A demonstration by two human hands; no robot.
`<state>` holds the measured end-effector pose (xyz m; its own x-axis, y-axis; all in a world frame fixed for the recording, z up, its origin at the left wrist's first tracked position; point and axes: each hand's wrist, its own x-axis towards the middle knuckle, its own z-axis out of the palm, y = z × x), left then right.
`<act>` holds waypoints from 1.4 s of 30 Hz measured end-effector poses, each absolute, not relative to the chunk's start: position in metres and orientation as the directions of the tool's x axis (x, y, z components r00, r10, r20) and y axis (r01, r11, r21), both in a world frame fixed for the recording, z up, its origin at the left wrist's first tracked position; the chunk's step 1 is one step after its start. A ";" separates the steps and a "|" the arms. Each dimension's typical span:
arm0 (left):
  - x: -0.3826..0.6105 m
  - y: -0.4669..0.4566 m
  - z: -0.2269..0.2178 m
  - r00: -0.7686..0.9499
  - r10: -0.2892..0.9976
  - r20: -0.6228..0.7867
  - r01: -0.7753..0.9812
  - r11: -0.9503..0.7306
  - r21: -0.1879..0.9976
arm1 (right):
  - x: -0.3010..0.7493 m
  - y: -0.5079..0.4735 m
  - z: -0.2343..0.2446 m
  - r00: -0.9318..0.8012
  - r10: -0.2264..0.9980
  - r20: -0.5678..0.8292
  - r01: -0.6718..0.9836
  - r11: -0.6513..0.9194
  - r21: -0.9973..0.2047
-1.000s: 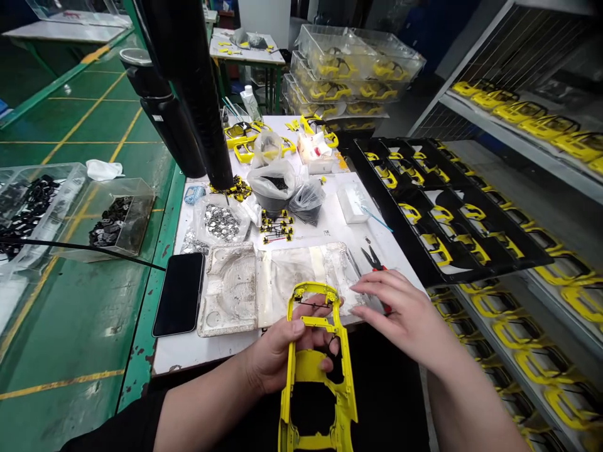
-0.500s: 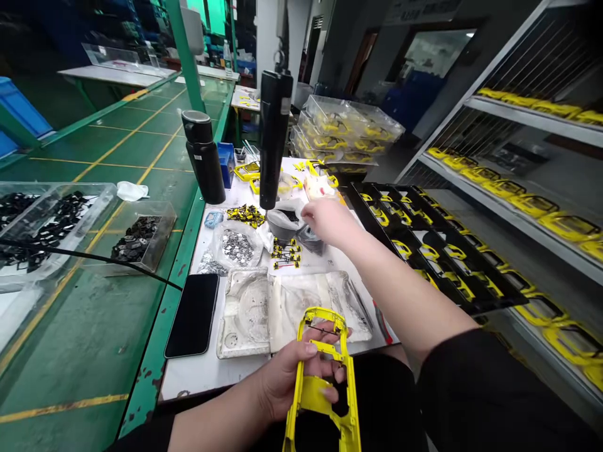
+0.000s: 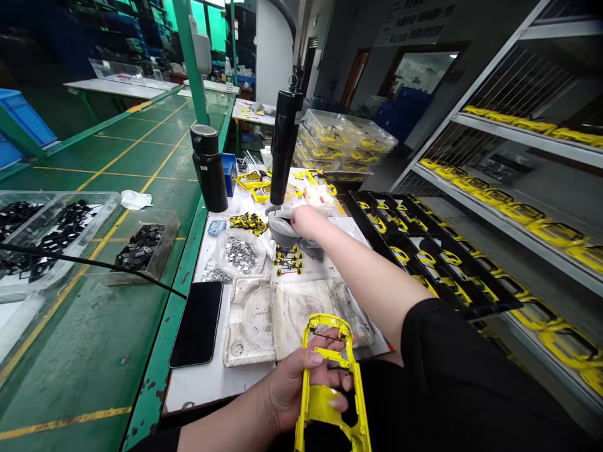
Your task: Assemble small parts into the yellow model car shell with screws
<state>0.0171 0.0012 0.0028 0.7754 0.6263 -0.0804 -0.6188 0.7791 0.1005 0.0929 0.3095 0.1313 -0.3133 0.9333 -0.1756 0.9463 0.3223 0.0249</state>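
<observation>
My left hand [image 3: 296, 386] grips a yellow toy car body shell [image 3: 330, 389], holding it upright over my lap at the table's near edge. My right hand [image 3: 306, 221] is stretched out over the middle of the table, fingers down into an open plastic bag of small dark parts [image 3: 282, 227]; its fingertips are hidden. Small yellow-and-black parts [image 3: 288, 258] lie just in front of that bag. A dirty white foam pad [image 3: 282, 311] lies between the two hands.
A black phone [image 3: 198, 323] lies at the table's left edge. A hanging black power tool [image 3: 284, 147] and a black bottle [image 3: 210, 166] stand behind the bags. Black trays of yellow parts [image 3: 438, 251] sit to the right, shelves of yellow shells beyond. Clear bins [image 3: 141, 242] stand left.
My right hand left the foam pad near the pliers and reached forward to the bag of dark parts. The view tilted upward. The left hand kept hold of the yellow shell.
</observation>
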 end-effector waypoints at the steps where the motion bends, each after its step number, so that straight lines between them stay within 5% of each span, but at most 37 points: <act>1: 0.017 0.001 0.002 0.774 0.628 -0.076 -0.621 0.778 0.101 | 0.093 0.309 0.131 -0.313 0.936 -0.164 0.947 0.320 0.018; 23: 0.017 0.004 0.000 0.787 0.605 -0.124 -0.589 0.795 0.145 | 0.103 0.309 0.116 -0.309 0.950 0.030 0.939 0.310 -0.151; 42: 0.017 0.003 -0.004 0.809 0.571 -0.138 -0.547 0.818 0.177 | 0.101 0.319 0.107 -0.313 0.950 0.012 0.933 0.310 -0.183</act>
